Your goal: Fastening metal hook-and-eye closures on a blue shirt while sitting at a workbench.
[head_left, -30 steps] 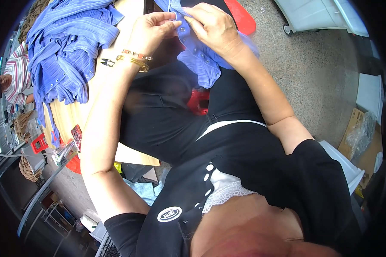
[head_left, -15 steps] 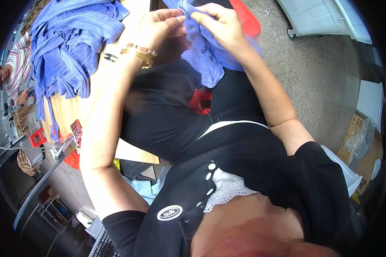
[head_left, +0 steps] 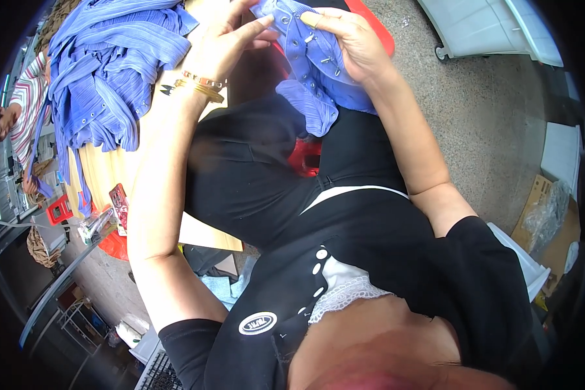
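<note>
Blue garment (head_left: 315, 78) with a row of small snap buttons is held up over the person's lap, clear of the table (head_left: 104, 175), its lower end hanging against black trousers. Left hand (head_left: 224, 45) pinches the top edge of the button strip between thumb and fingers; right hand (head_left: 348, 42) is curled around the cloth from the other side, fingertips pressed on the strip. Both hands are closed on the same piece. Risk, as a judgement: the hanging end could snag or slip, pulling the strip out of the pinch, because only the upper edge is gripped. Pile of matching blue garments (head_left: 104, 71) lies on the table, well apart to the left. Small red-and-dark flat packet (head_left: 119, 207) sits at the table's near edge; brown cardboard box (head_left: 546, 221) stands on the floor at right, 1 white panel beside it.
</note>
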A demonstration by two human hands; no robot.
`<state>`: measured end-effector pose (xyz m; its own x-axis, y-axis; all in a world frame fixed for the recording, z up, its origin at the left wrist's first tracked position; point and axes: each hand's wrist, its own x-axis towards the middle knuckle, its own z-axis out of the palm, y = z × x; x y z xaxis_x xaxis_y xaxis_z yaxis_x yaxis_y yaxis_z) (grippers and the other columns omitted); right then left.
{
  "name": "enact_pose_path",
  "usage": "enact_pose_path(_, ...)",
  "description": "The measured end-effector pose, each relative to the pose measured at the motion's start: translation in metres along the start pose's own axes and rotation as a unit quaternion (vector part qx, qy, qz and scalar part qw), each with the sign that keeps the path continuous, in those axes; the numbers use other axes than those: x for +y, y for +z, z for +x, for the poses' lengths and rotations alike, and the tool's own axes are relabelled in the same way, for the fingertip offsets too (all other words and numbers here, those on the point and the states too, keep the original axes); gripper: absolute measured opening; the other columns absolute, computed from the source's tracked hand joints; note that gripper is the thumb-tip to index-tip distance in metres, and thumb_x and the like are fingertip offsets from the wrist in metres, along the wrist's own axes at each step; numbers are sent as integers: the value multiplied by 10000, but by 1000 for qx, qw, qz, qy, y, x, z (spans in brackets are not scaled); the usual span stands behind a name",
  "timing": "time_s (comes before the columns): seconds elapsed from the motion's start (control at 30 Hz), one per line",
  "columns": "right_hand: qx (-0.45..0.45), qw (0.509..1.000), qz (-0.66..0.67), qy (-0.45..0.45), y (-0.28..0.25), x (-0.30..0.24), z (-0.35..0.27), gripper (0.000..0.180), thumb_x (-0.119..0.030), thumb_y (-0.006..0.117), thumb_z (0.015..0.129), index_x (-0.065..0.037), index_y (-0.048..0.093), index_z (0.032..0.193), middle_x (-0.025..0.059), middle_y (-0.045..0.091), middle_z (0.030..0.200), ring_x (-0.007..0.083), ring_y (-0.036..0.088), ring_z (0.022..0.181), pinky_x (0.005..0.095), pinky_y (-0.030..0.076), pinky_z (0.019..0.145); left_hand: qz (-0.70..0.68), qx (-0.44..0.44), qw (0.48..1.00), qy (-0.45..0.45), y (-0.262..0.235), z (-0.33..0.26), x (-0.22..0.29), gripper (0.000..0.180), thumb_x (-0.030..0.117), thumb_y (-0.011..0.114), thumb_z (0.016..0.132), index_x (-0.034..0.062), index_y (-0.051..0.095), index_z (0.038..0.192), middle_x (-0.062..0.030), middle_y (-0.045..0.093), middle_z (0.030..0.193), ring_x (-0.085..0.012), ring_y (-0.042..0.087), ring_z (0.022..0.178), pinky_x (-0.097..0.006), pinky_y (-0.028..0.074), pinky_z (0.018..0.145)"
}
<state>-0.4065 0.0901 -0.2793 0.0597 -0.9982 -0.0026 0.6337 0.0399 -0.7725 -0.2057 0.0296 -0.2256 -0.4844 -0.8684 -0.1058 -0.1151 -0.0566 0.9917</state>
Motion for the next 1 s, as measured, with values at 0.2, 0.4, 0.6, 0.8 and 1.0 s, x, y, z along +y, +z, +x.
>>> enact_pose_path(0.2,-14,999,50,13,0,-3,-4,206,-53,604,896,73,652,1052,135,698,986,180,692,895,273,556,832,48,-82,995,-31,-21,15,-26,342,240,624,936,55,598,1223,-13,664,1032,-94,654,874,-242,523,826)
enact_pose_path(0.4,21,999,28,2,4,-4,3,203,-60,620,890,67,657,1044,124,700,972,172,692,874,269,554,820,140,35,983,110,-21,19,-27,334,169,665,905,69,595,1216,-39,643,998,-97,640,814,-251,536,781)
enact_pose_path(0.6,85,995,-48,-11,-6,3,6,275,-105,682,851,41,654,1083,100,686,1022,157,640,950,279,476,903,209,-40,973,-88,16,-5,-8,345,335,743,824,49,659,999,-63,692,913,-127,665,816,-258,524,783)
enact_pose_path(0.8,103,994,-18,42,-34,3,10,270,-73,599,905,58,614,1141,125,668,1081,170,639,995,287,487,906,245,-85,965,-37,31,-1,-6,447,411,792,746,40,655,955,-45,589,579,-124,591,517,-277,490,504)
enact_pose_path(1.0,74,996,-1,58,-34,9,13,224,-66,592,919,48,619,1110,112,672,1060,158,659,937,265,515,859,221,-31,975,-7,22,1,-18,278,308,789,757,55,694,821,-44,672,716,-121,631,658,-278,504,620)
